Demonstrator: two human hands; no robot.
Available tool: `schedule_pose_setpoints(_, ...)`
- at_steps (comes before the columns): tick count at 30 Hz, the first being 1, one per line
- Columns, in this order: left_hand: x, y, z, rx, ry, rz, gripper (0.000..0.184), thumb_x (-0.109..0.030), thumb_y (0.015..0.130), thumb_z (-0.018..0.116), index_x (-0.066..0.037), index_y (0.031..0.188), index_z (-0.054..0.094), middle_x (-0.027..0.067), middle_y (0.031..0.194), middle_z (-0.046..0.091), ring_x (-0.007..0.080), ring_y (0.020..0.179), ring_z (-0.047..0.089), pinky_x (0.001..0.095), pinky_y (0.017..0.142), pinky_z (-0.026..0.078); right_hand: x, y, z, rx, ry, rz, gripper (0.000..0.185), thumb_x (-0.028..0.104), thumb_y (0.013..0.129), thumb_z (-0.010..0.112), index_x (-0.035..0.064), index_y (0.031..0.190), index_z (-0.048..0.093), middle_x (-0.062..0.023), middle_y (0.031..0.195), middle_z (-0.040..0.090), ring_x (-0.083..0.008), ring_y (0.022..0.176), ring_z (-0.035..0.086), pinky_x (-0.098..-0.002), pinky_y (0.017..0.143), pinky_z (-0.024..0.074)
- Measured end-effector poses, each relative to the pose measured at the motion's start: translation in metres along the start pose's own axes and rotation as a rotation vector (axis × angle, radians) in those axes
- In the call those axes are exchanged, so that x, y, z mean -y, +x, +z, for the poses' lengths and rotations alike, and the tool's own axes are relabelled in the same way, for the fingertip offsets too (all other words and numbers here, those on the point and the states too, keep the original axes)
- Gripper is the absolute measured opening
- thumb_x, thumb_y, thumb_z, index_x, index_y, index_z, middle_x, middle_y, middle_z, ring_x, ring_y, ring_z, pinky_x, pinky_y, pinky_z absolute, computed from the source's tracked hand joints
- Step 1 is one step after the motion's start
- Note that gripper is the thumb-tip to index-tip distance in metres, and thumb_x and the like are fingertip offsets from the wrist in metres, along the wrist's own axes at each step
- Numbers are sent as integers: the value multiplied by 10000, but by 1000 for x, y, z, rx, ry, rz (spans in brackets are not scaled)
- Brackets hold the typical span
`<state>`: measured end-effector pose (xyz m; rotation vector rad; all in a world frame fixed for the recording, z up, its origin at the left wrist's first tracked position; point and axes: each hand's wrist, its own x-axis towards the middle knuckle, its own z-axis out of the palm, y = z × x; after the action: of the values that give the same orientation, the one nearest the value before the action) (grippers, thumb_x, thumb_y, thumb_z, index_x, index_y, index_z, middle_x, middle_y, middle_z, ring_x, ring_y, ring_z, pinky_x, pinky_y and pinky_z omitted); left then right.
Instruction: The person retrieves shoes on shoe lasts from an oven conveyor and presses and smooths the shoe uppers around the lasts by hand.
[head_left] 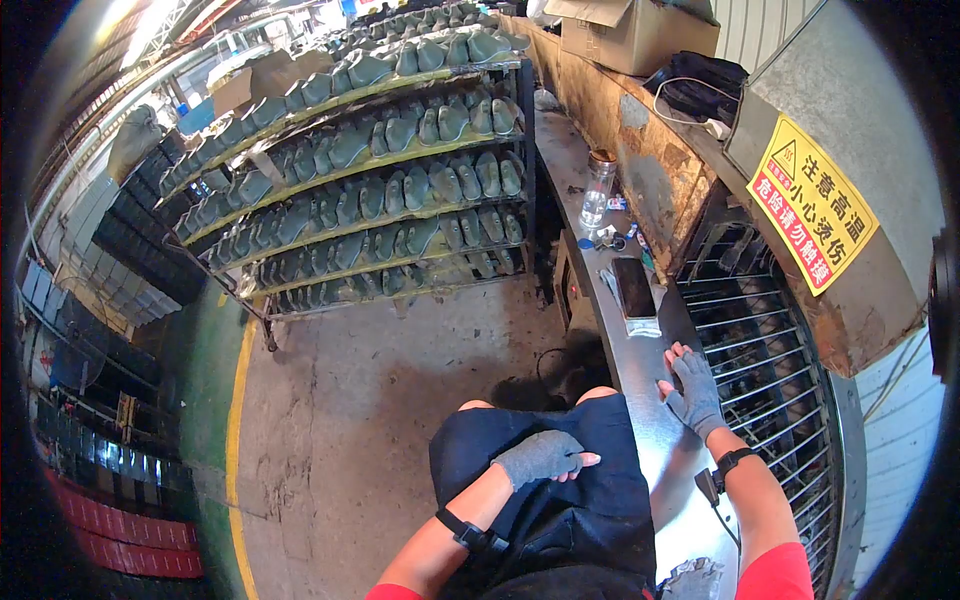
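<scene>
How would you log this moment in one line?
left hand: on lap; right hand: on metal bench; bench: dark phone-like device, bottle; rack: shoe-shaped pieces

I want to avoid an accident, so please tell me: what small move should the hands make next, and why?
Probably draw the right hand a little left, away from the bars: it lies on the bench right beside them, and the yellow sign nearby warns of heat and says not to touch.

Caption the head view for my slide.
Gloved left hand on the lap, right hand on the metal ledge, loaded rack ahead.
</scene>
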<state>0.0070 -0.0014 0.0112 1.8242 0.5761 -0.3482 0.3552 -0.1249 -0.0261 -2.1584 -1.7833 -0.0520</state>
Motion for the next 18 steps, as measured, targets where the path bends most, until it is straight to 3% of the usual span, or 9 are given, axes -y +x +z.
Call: schedule_pose_setpoints(18,2,0,1,-4,1,10,657,-623,1062,596,-44,804,771,64,693,712,198,636,673,363,668,553,-2,-1,2,-30,-10,-23,670,386,954,735,70,1524,579,-204,1624,519,-416,1516,459,-507,1278,340)
